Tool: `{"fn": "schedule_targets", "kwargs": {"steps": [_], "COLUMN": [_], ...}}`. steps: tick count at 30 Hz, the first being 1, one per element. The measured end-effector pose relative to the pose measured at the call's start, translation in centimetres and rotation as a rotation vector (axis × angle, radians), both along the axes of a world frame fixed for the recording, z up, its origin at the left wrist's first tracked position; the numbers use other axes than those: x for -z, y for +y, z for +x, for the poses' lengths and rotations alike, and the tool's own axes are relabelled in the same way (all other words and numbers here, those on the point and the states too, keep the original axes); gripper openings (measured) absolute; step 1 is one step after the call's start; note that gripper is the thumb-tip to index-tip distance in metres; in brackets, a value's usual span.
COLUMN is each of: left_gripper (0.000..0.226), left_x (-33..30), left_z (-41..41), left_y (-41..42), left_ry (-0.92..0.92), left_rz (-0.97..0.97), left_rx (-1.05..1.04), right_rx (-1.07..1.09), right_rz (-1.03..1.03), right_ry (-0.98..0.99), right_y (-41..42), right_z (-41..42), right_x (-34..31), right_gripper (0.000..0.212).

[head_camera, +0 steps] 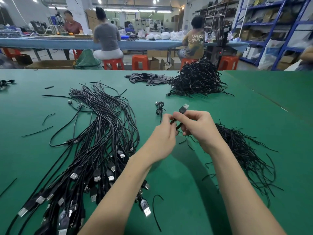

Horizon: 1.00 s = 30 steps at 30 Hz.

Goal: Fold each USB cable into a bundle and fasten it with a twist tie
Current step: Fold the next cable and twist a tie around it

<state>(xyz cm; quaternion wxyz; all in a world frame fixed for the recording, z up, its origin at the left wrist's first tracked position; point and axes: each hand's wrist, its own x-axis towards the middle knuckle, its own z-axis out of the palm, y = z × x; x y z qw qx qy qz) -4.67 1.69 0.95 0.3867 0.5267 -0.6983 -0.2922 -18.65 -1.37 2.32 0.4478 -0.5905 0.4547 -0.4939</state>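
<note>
We see both hands meeting above the green desk [186, 192], fingers curled round one folded USB cable [177, 122]. The right hand [197, 128] grips the bundle from the right, with the silver USB plug [184, 107] poking up past its fingers; the left hand [162, 141] pinches the bundle's near side, and whether a tie lies under those fingertips we cannot tell. The cable is thin, round and glossy black, its plug a flat metal rectangle in a black moulded sleeve.

Just beyond the held cable lies one small coiled cable [159, 108]. To its left sprawls a long sheaf of loose cables [101, 141], plugs nearest us. To its right lies a bristly heap of thin black twist ties [243, 150]. Well beyond it rises a tangled mound of finished bundles [198, 80], beside a scatter of flat dark strips [149, 78]. Farther off, a seated person's shirt [197, 39] reads "UNKNOWN".
</note>
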Motion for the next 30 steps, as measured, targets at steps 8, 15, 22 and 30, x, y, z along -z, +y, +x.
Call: {"fn": "schedule_targets", "kwargs": {"steps": [8, 15, 22, 30], "left_gripper": [0.016, 0.017, 0.014, 0.014], "left_x": [1.0, 2.1, 2.3, 2.1], "left_z": [-0.6, 1.4, 1.7, 1.7], "left_y": [-1.0, -2.2, -2.3, -2.0], "left_ry": [0.427, 0.508, 0.543, 0.422], "left_rz": [0.154, 0.146, 0.150, 0.101], "left_rx": [-0.051, -0.205, -0.189, -0.205], "right_rx": [0.022, 0.412, 0.359, -0.063], "right_rz": [0.179, 0.145, 0.162, 0.143], "right_ry": [-0.219, 0.834, 1.056, -0.044], "right_y": [-0.5, -0.5, -0.9, -0.1], "right_z": [-0.7, -1.3, -0.1, 0.4], "right_x": [0.4, 4.0, 4.6, 1.2], "right_gripper": [0.028, 0.026, 0.014, 0.014]}}
